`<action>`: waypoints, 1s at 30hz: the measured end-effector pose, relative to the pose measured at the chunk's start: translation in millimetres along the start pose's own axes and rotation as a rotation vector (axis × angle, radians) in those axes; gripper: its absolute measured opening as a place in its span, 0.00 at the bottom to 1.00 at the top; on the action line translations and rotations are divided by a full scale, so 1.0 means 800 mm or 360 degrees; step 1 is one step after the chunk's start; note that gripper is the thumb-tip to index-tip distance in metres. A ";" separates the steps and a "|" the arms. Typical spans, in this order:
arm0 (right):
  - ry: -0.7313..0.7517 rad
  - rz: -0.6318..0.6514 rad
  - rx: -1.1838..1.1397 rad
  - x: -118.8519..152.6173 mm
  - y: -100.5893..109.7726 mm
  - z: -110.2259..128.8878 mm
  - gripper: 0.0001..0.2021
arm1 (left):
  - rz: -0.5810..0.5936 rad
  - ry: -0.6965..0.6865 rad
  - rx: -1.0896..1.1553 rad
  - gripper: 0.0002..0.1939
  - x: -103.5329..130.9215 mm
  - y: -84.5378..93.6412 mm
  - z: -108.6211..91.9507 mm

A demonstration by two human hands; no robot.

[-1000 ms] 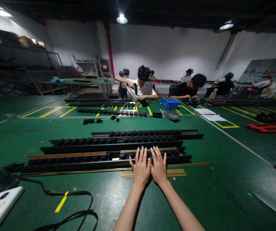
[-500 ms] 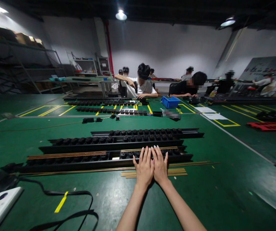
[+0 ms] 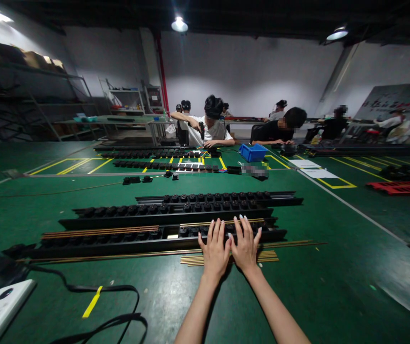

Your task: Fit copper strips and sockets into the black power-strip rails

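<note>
Black rail (image 3: 136, 246) looks stiff, best lifted by its ends. Left hand (image 3: 215, 254) and right hand (image 3: 245, 251) lie over it, fingers apart; thin rods (image 3: 100, 232) on top look slippery.

This is an assembly workshop: a broad green worktable (image 3: 333, 296) carries yellow marking lines (image 3: 341, 187), black channels (image 3: 176, 219) filled with rows of similar black parts (image 3: 197, 207), brass-coloured rods (image 3: 271, 256) and a blue plastic parts bin (image 3: 253, 154). Across it and farther back, several people (image 3: 271, 134) sit working (one in white (image 3: 222, 132) grips a pistol-shaped power tool (image 3: 202, 129)). Metal shelving (image 3: 56, 71) bearing boxes (image 3: 35, 59) stands on the left, a red pipe (image 3: 162, 71) runs up the wall (image 3: 247, 71) and pendant lamps (image 3: 179, 24) hang overhead
</note>
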State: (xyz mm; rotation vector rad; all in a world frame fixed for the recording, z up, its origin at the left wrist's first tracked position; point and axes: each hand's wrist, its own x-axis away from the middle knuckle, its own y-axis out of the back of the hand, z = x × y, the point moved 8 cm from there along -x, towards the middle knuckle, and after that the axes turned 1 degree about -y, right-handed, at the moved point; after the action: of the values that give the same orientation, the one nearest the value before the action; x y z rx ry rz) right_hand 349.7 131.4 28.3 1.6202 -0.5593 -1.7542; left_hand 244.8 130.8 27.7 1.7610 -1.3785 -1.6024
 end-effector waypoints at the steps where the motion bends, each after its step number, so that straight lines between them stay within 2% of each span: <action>1: -0.0015 0.0001 0.0004 0.000 0.000 -0.002 0.24 | 0.0003 -0.0008 -0.0014 0.27 0.000 -0.001 0.001; 5: -0.0020 0.0031 -0.0014 0.002 -0.003 -0.007 0.23 | -0.0008 -0.0026 -0.0063 0.28 0.002 -0.001 0.002; 11: -0.0174 -0.0024 0.0009 0.001 -0.003 -0.024 0.24 | -0.0026 -0.0040 -0.0081 0.28 0.002 0.000 0.000; 22: -0.0187 0.0040 0.0034 -0.001 -0.003 -0.028 0.23 | -0.0062 -0.0047 -0.0078 0.28 0.002 0.004 -0.001; 30: -0.0234 -0.0008 0.0039 -0.001 -0.005 -0.041 0.24 | -0.0064 -0.0043 -0.0060 0.28 0.002 0.003 0.001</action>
State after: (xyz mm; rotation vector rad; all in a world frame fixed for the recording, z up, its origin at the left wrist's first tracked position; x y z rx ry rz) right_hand 381.1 139.2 21.7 1.5184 -0.6478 -1.8875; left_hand 242.9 128.5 28.2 1.7622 -1.3240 -1.6680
